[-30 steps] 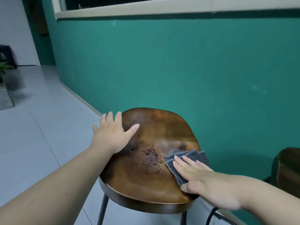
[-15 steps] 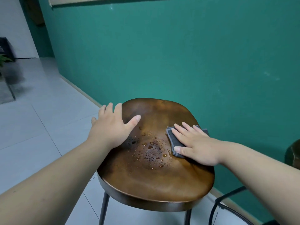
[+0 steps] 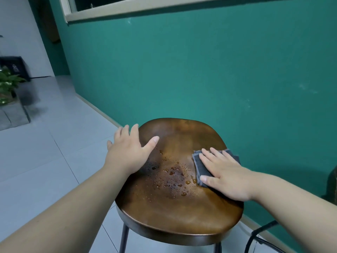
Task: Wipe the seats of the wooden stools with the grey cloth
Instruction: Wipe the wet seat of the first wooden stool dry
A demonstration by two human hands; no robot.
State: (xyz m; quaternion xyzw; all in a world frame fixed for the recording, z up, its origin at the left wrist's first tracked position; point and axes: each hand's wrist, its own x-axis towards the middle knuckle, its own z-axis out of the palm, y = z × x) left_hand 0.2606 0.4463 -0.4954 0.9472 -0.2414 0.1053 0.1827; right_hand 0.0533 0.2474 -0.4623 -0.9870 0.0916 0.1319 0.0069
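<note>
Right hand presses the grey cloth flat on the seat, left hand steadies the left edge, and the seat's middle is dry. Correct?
Not quite: the middle of the seat is wet. The head view shows water droplets beaded there. The right hand does press the grey cloth flat, and the left hand rests on the left edge.

2 bare forearms [image 3: 73, 207], short fingernails [image 3: 156, 138]

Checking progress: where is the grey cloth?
Head view: the grey cloth lies at the right of the stool seat, under the right hand, beside the water drops.
</note>
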